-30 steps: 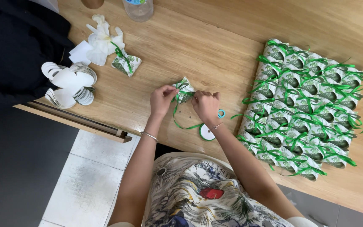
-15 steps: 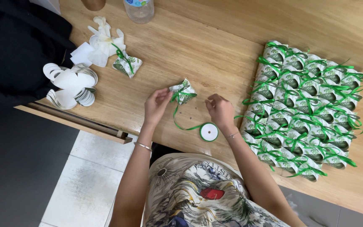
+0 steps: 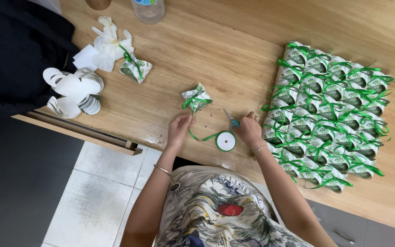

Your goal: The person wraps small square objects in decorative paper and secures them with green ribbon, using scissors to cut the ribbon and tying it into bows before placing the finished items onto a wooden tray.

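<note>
left hand (image 3: 179,129) pinching satin green ribbon (image 3: 202,136) | right hand (image 3: 248,130) gripping small scissors (image 3: 231,118) | round spool (image 3: 225,141) between | glossy paper pouch (image 3: 196,99) (ribbon-tied) at 12 o'clock

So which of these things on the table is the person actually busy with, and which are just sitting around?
In use:
left hand at the ribbon tail
small ribboned packet
green ribbon spool
right hand on the scissors

Lying about:
block of finished packets
white paper rounds
lone packet
clear bottle
</note>
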